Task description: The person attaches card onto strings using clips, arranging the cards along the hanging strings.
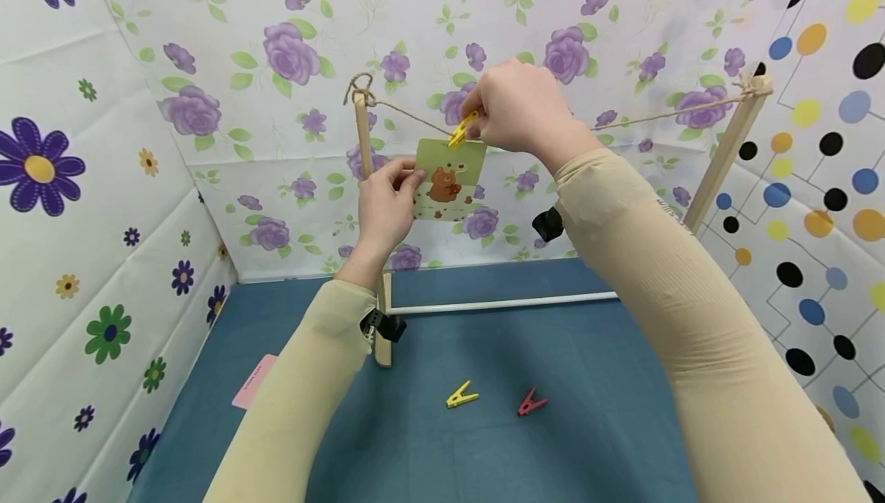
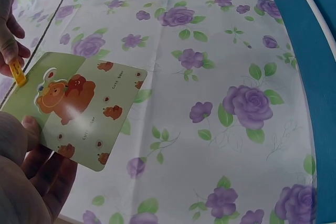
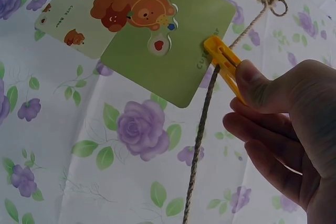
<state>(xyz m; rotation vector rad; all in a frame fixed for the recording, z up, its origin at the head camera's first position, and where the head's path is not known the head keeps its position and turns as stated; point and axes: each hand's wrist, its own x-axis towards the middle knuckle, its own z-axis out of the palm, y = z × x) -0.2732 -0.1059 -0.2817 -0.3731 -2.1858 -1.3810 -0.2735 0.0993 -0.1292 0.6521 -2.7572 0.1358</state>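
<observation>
My left hand (image 1: 389, 207) pinches the left edge of a green card (image 1: 449, 180) printed with a brown bear. Thumb in front and fingers behind, it holds the card upright below a twine line (image 1: 415, 117). My right hand (image 1: 518, 107) pinches a yellow clothespin (image 1: 462, 130) at the card's top edge. In the right wrist view the clothespin (image 3: 223, 61) straddles the twine (image 3: 202, 129), its tip over the card's edge. The left wrist view shows the card (image 2: 79, 103) tilted, with the left thumb on its face.
The twine runs between a left wooden post (image 1: 363, 138) and a right wooden post (image 1: 726, 153). A white rod (image 1: 498, 305) lies low behind. On the blue table (image 1: 415, 449) are a yellow clothespin (image 1: 461, 395), a red clothespin (image 1: 531, 403) and a pink card (image 1: 253, 382).
</observation>
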